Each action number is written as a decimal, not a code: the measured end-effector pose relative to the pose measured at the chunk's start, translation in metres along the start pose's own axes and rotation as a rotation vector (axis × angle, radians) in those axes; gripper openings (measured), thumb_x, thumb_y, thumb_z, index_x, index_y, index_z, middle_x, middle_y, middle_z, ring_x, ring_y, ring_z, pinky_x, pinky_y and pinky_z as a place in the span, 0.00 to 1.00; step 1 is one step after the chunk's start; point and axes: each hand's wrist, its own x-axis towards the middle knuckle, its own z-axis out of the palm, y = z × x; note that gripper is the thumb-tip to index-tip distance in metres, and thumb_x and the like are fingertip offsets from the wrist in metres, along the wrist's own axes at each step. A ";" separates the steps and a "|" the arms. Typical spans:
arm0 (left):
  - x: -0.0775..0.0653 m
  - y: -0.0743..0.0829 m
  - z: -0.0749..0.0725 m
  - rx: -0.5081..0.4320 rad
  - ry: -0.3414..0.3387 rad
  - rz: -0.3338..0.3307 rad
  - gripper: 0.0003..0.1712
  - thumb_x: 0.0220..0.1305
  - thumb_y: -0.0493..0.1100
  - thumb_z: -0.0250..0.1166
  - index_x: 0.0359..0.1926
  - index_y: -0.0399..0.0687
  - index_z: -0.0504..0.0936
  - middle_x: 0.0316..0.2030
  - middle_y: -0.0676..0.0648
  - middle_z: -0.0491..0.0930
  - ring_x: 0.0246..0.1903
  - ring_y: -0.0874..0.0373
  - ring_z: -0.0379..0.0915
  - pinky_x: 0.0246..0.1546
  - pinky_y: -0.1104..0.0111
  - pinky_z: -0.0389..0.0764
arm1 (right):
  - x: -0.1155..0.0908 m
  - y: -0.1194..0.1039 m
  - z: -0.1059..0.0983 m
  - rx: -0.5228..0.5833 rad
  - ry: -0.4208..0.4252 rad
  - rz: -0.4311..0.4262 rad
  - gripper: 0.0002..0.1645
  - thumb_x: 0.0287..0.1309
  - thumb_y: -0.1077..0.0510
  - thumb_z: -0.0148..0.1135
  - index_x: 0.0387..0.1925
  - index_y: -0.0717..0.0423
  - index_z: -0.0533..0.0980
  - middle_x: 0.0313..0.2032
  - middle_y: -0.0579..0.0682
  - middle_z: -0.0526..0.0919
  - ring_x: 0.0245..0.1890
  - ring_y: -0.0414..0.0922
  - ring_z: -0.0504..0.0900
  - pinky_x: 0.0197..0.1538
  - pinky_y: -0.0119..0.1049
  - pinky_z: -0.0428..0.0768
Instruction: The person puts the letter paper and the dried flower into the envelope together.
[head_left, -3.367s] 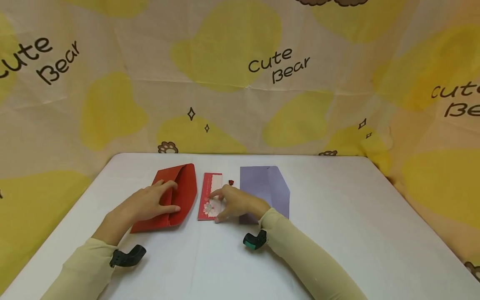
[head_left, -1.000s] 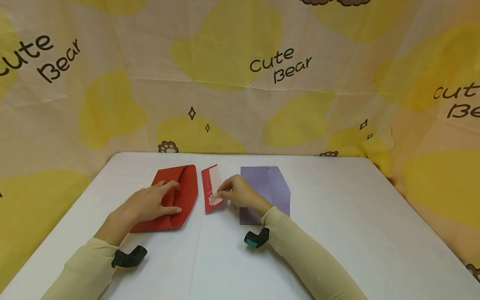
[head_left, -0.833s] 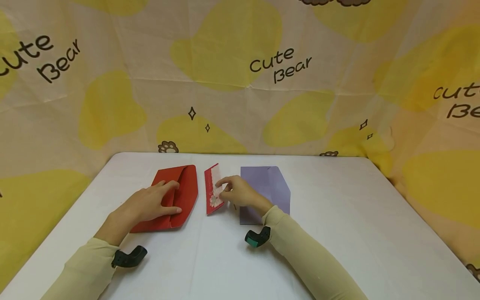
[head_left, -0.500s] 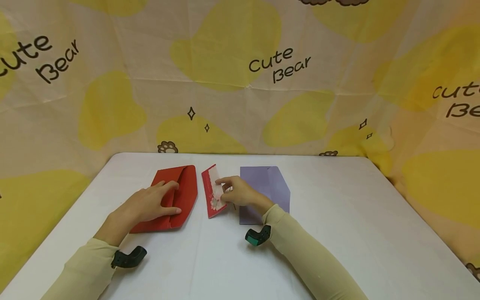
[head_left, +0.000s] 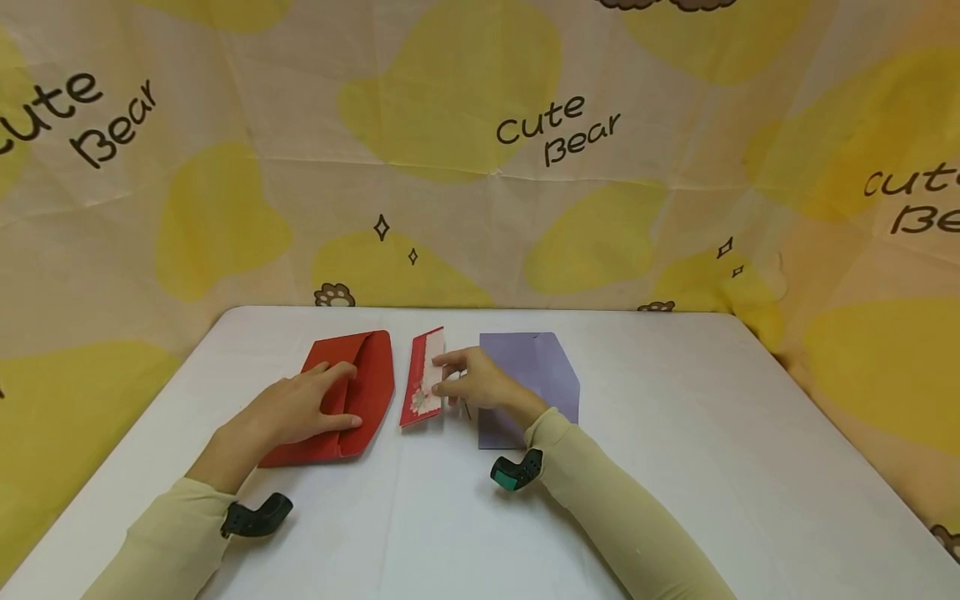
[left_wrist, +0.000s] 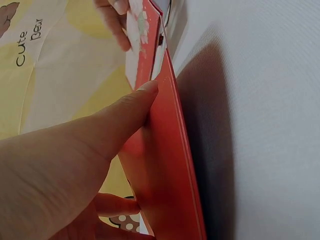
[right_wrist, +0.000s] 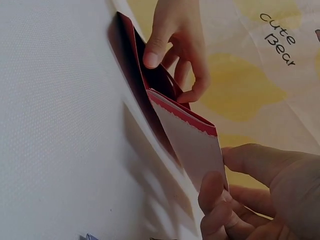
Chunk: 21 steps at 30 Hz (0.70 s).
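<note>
A red envelope (head_left: pixel 375 375) lies at the left with its flap unfolded toward the right. My left hand (head_left: pixel 300 404) rests over it, thumb (left_wrist: pixel 135 107) against the red paper and the other fingers spread apart from it near the pocket's mouth. Between the two envelopes, my right hand (head_left: pixel 476 379) pinches the right edge of a folded pink-and-white card (head_left: pixel 420 383) with a flower print. The card is tilted up, and in the right wrist view its near end overlaps the red envelope (right_wrist: pixel 131 37). The inside of the pocket is mostly hidden.
A purple envelope (head_left: pixel 517 367) lies flat under my right wrist, its pointed flap to the right. A thin dark line (head_left: pixel 468 410) shows beneath the right hand. The white table (head_left: pixel 697 467) ends at a bear-print cloth (head_left: pixel 450 167).
My right hand has lifted the card off the table and turned it; in the last half second the card's lower end swung left. The left hand and red envelope have hardly moved.
</note>
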 end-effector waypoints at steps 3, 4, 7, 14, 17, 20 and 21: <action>0.000 -0.001 0.000 0.004 0.002 0.005 0.47 0.53 0.67 0.73 0.68 0.51 0.69 0.63 0.30 0.73 0.53 0.34 0.76 0.50 0.36 0.79 | -0.001 -0.002 -0.001 0.019 0.015 -0.001 0.31 0.56 0.68 0.67 0.63 0.70 0.74 0.32 0.51 0.79 0.21 0.41 0.82 0.27 0.30 0.78; 0.000 -0.002 0.000 0.005 0.002 0.006 0.47 0.54 0.67 0.73 0.68 0.50 0.68 0.64 0.30 0.72 0.53 0.34 0.76 0.51 0.36 0.78 | -0.001 -0.002 -0.001 0.027 0.021 0.000 0.31 0.56 0.68 0.67 0.63 0.69 0.74 0.33 0.51 0.79 0.21 0.40 0.81 0.27 0.31 0.78; 0.000 -0.003 0.000 0.005 0.001 0.005 0.47 0.54 0.67 0.72 0.68 0.51 0.68 0.64 0.30 0.72 0.54 0.34 0.76 0.51 0.35 0.78 | -0.001 -0.004 -0.002 0.041 0.031 -0.018 0.32 0.56 0.68 0.66 0.63 0.70 0.73 0.34 0.53 0.80 0.21 0.37 0.80 0.28 0.31 0.78; -0.001 -0.001 0.000 0.000 -0.021 -0.001 0.47 0.53 0.68 0.73 0.68 0.52 0.69 0.65 0.27 0.70 0.55 0.31 0.75 0.50 0.37 0.80 | -0.002 -0.007 -0.002 0.040 0.030 -0.069 0.31 0.57 0.67 0.66 0.64 0.67 0.74 0.40 0.59 0.83 0.21 0.36 0.80 0.29 0.27 0.75; -0.001 -0.001 0.001 -0.001 -0.023 -0.004 0.47 0.53 0.68 0.73 0.67 0.53 0.69 0.65 0.28 0.70 0.55 0.32 0.75 0.48 0.39 0.81 | -0.003 -0.008 -0.001 0.041 0.021 -0.080 0.31 0.57 0.66 0.66 0.64 0.66 0.74 0.41 0.60 0.84 0.22 0.39 0.82 0.29 0.28 0.75; -0.001 -0.001 0.001 -0.003 -0.022 -0.003 0.47 0.52 0.67 0.73 0.67 0.52 0.69 0.65 0.28 0.70 0.55 0.32 0.74 0.47 0.40 0.82 | -0.003 -0.007 0.002 0.055 0.008 -0.082 0.31 0.57 0.66 0.66 0.64 0.65 0.74 0.41 0.58 0.83 0.24 0.47 0.85 0.29 0.29 0.75; -0.001 -0.001 0.001 -0.003 -0.021 -0.005 0.47 0.52 0.67 0.73 0.67 0.52 0.69 0.65 0.28 0.70 0.55 0.32 0.74 0.47 0.40 0.82 | -0.003 -0.007 0.003 0.064 0.006 -0.081 0.31 0.57 0.66 0.66 0.64 0.64 0.74 0.41 0.57 0.83 0.25 0.51 0.85 0.29 0.29 0.75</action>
